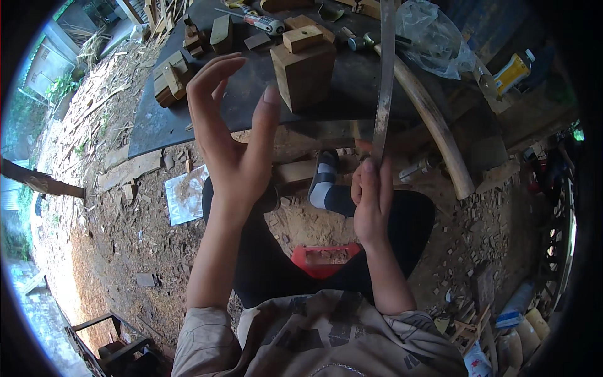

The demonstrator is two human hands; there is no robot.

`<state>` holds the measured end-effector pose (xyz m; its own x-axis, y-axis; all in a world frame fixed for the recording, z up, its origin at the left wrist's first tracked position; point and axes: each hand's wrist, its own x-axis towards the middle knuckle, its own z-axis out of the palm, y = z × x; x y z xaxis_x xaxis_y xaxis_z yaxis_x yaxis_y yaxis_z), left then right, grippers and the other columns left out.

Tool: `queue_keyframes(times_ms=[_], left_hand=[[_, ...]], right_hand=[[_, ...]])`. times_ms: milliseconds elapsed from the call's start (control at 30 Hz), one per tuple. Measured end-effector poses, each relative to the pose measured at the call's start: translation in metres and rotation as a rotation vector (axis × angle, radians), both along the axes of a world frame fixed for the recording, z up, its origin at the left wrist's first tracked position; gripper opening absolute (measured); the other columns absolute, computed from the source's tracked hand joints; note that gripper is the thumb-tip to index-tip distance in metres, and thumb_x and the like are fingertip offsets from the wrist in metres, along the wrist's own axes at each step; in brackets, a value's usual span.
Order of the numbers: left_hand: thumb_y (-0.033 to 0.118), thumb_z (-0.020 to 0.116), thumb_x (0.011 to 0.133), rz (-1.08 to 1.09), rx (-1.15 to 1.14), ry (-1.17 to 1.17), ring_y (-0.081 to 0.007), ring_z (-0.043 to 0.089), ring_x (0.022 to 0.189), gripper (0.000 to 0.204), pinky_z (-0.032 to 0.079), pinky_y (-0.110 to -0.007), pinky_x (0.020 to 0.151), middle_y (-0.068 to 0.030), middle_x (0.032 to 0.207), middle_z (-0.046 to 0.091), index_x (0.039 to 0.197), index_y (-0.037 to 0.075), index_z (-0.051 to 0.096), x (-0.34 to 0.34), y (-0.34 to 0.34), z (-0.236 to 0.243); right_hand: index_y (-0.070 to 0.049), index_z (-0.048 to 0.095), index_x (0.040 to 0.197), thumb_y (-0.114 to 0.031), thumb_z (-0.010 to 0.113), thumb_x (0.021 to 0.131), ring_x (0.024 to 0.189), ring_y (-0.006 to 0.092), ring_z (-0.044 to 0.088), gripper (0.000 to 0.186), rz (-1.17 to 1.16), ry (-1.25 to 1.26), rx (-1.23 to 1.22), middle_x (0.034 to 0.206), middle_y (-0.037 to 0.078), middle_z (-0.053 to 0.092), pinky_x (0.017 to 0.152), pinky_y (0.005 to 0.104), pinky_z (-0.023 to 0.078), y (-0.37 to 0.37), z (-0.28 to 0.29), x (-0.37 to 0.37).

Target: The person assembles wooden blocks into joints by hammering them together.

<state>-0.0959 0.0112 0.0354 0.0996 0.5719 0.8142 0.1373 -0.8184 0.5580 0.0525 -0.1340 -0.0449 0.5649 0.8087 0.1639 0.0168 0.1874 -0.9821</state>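
Note:
My right hand (374,204) is closed around the lower end of a saw (385,81), a long narrow metal blade with a toothed left edge. The blade points up and away from me over the dark tabletop; its grip is hidden in my fist. My left hand (235,135) is raised at the table's near edge, fingers curved and thumb apart, with nothing in it. Just beyond its thumb stands a tapered wooden block (304,72), and a smaller wooden piece (303,39) lies on top of that block.
The dark tabletop (251,100) carries stacked wood pieces (171,78), a screwdriver (267,25) and a clear plastic bag (433,41). A long curved wooden handle (433,119) juts past the near edge at right. Below, a red plastic stool (320,270) shows between my legs; wood chips litter the ground.

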Motion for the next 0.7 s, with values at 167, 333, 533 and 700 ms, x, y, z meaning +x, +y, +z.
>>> queue_keyframes(times_ms=[167,333,533,700], left_hand=[[0.013,0.07,0.096,-0.053,-0.062,0.027,-0.026,0.054,0.133,0.043,0.039,-0.047,0.116,-0.0144,0.133,0.059,0.134,-0.001,0.055,0.006,0.008,-0.009],[0.022,0.077,0.094,-0.083,0.001,-0.013,-0.0252,0.061,0.125,0.048,0.042,-0.045,0.113,-0.0146,0.13,0.064,0.133,0.001,0.058,0.024,0.025,0.002],[0.03,0.083,0.09,-0.137,-0.193,0.137,-0.0206,0.066,0.115,0.059,0.051,-0.041,0.101,-0.0114,0.12,0.07,0.135,0.0,0.061,0.03,0.025,0.01],[0.022,0.084,0.09,-0.139,-0.155,0.169,-0.0185,0.067,0.114,0.054,0.054,-0.038,0.098,-0.0099,0.118,0.071,0.134,0.001,0.062,0.03,0.02,0.012]], right_hand=[[-0.008,0.059,0.136,-0.03,0.041,0.114,0.065,0.0022,0.032,0.036,0.078,-0.052,-0.046,0.076,-0.008,0.038,0.058,0.0219,0.027,-0.001,0.005,-0.005],[-0.006,0.061,0.135,-0.026,0.04,0.114,0.066,0.0036,0.034,0.036,0.073,-0.111,-0.059,0.075,-0.007,0.037,0.06,0.0227,0.03,-0.005,0.008,-0.008],[-0.003,0.059,0.136,-0.02,0.04,0.114,0.065,0.0045,0.038,0.035,0.124,-0.14,-0.061,0.073,-0.003,0.042,0.06,0.0253,0.033,-0.017,0.017,-0.004],[-0.001,0.057,0.139,-0.015,0.041,0.112,0.061,0.0058,0.043,0.034,0.129,-0.233,-0.066,0.07,0.001,0.047,0.057,0.0281,0.035,-0.031,0.027,0.002]])
